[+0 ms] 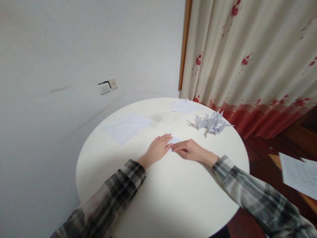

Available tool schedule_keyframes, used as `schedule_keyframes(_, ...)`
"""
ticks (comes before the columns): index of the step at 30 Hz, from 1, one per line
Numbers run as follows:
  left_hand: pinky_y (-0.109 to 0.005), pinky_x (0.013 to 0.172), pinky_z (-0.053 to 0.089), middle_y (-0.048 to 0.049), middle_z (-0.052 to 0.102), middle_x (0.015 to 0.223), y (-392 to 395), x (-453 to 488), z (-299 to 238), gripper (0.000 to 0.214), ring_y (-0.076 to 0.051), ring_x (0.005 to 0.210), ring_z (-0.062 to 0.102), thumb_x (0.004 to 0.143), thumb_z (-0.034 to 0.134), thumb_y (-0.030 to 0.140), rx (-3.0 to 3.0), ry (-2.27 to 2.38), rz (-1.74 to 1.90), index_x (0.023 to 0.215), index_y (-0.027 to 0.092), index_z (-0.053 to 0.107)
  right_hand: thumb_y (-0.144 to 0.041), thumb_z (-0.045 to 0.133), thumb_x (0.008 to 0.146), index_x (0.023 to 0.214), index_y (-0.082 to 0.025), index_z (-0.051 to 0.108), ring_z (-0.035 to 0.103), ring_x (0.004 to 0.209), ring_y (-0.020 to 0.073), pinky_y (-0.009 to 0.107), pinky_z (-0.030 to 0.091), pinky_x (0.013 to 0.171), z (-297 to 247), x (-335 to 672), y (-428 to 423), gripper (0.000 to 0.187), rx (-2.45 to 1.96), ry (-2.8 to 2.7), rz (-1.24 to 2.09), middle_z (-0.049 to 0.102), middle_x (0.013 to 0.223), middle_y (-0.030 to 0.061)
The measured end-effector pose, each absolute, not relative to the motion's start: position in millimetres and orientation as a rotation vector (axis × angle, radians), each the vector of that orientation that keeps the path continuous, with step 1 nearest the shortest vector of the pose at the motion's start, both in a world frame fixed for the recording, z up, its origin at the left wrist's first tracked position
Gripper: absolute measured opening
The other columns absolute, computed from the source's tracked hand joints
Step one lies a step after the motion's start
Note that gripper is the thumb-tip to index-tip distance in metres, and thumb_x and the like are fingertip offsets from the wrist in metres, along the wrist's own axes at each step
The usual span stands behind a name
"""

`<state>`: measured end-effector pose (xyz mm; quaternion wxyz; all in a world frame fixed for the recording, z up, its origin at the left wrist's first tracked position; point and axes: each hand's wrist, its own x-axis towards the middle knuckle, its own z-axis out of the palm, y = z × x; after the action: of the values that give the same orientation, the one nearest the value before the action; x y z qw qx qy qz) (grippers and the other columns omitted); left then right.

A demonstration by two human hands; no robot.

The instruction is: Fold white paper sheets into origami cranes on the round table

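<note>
A small folded piece of white paper (174, 140) lies on the round white table (158, 198), mostly covered by my hands. My left hand (158, 147) rests flat on it with the fingers stretched out. My right hand (189, 150) presses the paper's right edge with its fingers extended and close together. Both sleeves are plaid.
A flat stack of white paper sheets (126, 127) lies at the table's left. Several folded paper cranes (210, 123) sit at the far right, with crumpled white paper (184, 106) behind them. A flowered curtain (247, 59), a wall socket (106, 86) and printed sheets (299, 173) stand beyond.
</note>
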<state>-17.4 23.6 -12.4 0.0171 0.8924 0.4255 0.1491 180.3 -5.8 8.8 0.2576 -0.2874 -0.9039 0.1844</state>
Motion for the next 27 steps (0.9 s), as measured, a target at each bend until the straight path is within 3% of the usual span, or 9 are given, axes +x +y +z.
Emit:
schedule_keyframes(7,-0.038,0.105,0.025,-0.0036,0.04,0.137,25.6,-19.1,-8.1,0.04,-0.017,0.128,0.033,0.089,0.033,0.038,2.695,1.283,0.42,0.126,0.023,0.042,-0.028,0.046,0.085,0.089,-0.016,0.067,0.063,0.081,0.0139,0.025,0.048,0.077,21.0,184.2,-6.9,0.025,-0.961,-2.117,0.829,0.07,0.088,0.0036)
schedule_keyframes(11,-0.041,0.107,0.018,-0.0016,0.036,0.14,26.5,-24.2,-3.6,0.042,-0.016,0.132,0.024,0.09,0.032,0.04,2.65,1.154,0.314,0.129,0.026,0.038,-0.033,0.051,0.082,0.084,-0.016,0.066,0.063,0.075,0.0148,0.026,0.048,0.072,14.5,194.0,4.1,0.022,-1.039,-1.876,0.715,0.069,0.084,0.0056)
schedule_keyframes(20,-0.042,0.108,0.013,-0.0007,0.031,0.143,24.5,-23.0,5.7,0.038,-0.015,0.134,0.019,0.091,0.029,0.032,2.644,1.087,0.205,0.128,0.028,0.037,-0.036,0.061,0.074,0.074,-0.015,0.06,0.054,0.063,0.0122,0.025,0.044,0.061,-7.6,196.7,21.6,0.021,-1.207,-1.956,0.497,0.062,0.072,0.0024)
schedule_keyframes(27,-0.043,0.107,0.014,-0.0014,0.032,0.142,24.9,-22.0,3.6,0.037,-0.016,0.134,0.019,0.092,0.028,0.032,2.654,1.106,0.192,0.128,0.028,0.037,-0.035,0.07,0.066,0.08,-0.017,0.056,0.049,0.069,0.0137,0.027,0.041,0.066,-10.4,201.5,27.2,0.027,-1.158,-2.11,0.398,0.056,0.076,0.0017)
